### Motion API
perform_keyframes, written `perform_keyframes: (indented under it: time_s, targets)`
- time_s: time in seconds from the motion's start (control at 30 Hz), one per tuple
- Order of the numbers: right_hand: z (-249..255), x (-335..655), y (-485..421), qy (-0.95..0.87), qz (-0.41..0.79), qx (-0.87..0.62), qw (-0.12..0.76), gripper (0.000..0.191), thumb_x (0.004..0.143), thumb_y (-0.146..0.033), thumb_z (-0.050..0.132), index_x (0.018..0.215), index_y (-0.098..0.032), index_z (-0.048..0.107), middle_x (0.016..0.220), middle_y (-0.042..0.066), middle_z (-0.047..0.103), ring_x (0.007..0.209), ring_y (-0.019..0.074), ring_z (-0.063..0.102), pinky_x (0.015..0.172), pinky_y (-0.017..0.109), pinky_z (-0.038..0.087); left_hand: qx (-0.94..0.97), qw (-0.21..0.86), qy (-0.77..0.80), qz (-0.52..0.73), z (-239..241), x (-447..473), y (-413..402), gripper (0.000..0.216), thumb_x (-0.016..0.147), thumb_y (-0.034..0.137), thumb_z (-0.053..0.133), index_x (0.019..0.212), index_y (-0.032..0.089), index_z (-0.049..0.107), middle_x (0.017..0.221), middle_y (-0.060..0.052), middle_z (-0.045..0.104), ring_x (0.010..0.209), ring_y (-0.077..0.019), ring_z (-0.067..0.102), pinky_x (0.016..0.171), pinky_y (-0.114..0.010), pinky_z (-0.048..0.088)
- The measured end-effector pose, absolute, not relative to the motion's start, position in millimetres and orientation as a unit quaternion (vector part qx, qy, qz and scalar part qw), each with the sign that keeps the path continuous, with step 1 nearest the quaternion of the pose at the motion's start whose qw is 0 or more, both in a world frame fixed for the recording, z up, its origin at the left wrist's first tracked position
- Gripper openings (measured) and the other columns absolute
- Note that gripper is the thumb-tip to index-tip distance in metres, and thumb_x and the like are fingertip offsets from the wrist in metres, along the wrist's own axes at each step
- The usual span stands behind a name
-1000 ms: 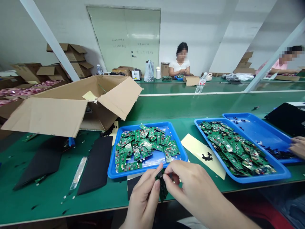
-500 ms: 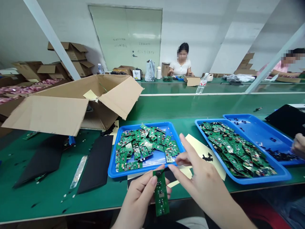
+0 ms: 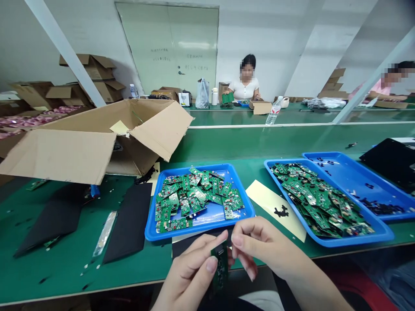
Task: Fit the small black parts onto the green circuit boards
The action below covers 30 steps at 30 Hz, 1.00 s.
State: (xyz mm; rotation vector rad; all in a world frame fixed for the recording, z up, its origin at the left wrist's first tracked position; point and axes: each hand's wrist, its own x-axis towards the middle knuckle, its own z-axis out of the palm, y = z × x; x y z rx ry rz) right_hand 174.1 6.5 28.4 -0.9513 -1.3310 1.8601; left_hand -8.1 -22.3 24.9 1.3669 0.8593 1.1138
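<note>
Left hand (image 3: 191, 272): the thumb lies on the near face of a green board, the other fingers behind it, so the board is pinched between them.
Right hand (image 3: 269, 242): thumb and forefinger curl together just beside the board's upper edge, the lower fingers loosely bent; whether a small part sits between the tips, I cannot tell.
Green board (image 3: 221, 270): between the two hands, tilted steeply with its long side running downward from the left fingertips; its lower end is dark and hard to read.
Handling: probably light and stiff, with a smooth face that could slip under a dry thumb; the small mounted components look like the fragile part.
Where to hold: best by the long edges or a bare patch of the face, keeping pressure off the components.
Near blue tray (image 3: 234, 177): just beyond the fingertips, holding a loose pile of boards (image 3: 191, 194).
Yellow sheet (image 3: 261, 193): ahead and right of the right fingers, with small black pieces (image 3: 281, 211) on it.
Right blue tray (image 3: 356, 242): farther right of the right fingers, heaped with more boards.
Black sheet (image 3: 128, 226): well left of the left fingers, flat on the green bench (image 3: 136, 272).
</note>
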Motion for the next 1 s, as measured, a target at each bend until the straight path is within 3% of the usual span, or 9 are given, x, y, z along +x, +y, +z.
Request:
perform_keyframes:
  time_s: [0.2, 0.43, 0.7, 0.8, 1.0]
  targets:
    - [35.2, 174.0, 3.9, -0.467, 0.716, -0.389, 0.342, 0.036, 0.07, -0.049, 0.071, 0.065, -0.016, 0.057, 0.046, -0.006, 0.054, 0.037, 0.0066, 0.049, 0.041, 0.018, 0.044, 0.666, 0.487, 0.343, 0.45, 23.6, -15.2, -19.3, 0.032, 0.092, 0.031, 0.054, 0.123, 0.034, 0.062, 0.097, -0.005, 0.073, 0.089, -0.0199, 0.066, 0.078, -0.026, 0.053]
    - [31.5, 174.4, 0.9, -0.482, 0.694, -0.386, 0.369, 0.024, 0.07, -0.038, 0.07, 0.063, -0.017, 0.06, 0.045, -0.005, 0.056, 0.039, 0.0083, 0.051, 0.044, 0.02, 0.046, 0.663, 0.384, 0.326, 0.554, 11.2, -0.2, -27.2, 0.032, 0.094, 0.03, 0.05, 0.124, 0.032, 0.063, 0.096, -0.004, 0.067, 0.087, -0.0183, 0.062, 0.077, -0.025, 0.051]
    - [35.9, 174.7, -2.3, -0.518, 0.633, -0.407, 0.407, 0.016, 0.075, -0.027, 0.062, 0.064, -0.016, 0.061, 0.048, -0.004, 0.055, 0.043, 0.0086, 0.053, 0.047, 0.02, 0.043, 0.725, 0.274, 0.31, 0.551, -6.4, 5.4, -25.0, 0.038, 0.098, 0.024, 0.04, 0.133, 0.029, 0.055, 0.102, -0.008, 0.061, 0.089, -0.0183, 0.061, 0.077, -0.026, 0.05]
    - [44.2, 175.7, -5.2, -0.583, 0.567, -0.423, 0.4, 0.014, 0.079, -0.023, 0.057, 0.068, -0.016, 0.062, 0.055, -0.002, 0.057, 0.05, 0.0101, 0.053, 0.047, 0.021, 0.042, 0.746, 0.268, 0.312, 0.524, -8.6, -0.1, -20.9, 0.039, 0.098, 0.023, 0.041, 0.134, 0.03, 0.053, 0.103, -0.007, 0.061, 0.091, -0.0181, 0.061, 0.081, -0.027, 0.051]
    - [54.9, 177.9, -8.8, -0.774, 0.325, -0.376, 0.392, 0.023, 0.086, -0.013, 0.047, 0.072, -0.015, 0.066, 0.06, 0.0, 0.058, 0.055, 0.0122, 0.052, 0.053, 0.024, 0.045, 0.789, 0.269, 0.304, 0.461, -7.6, -12.2, -12.1, 0.047, 0.093, 0.014, 0.05, 0.137, 0.029, 0.049, 0.106, -0.008, 0.062, 0.095, -0.0184, 0.063, 0.082, -0.026, 0.053]
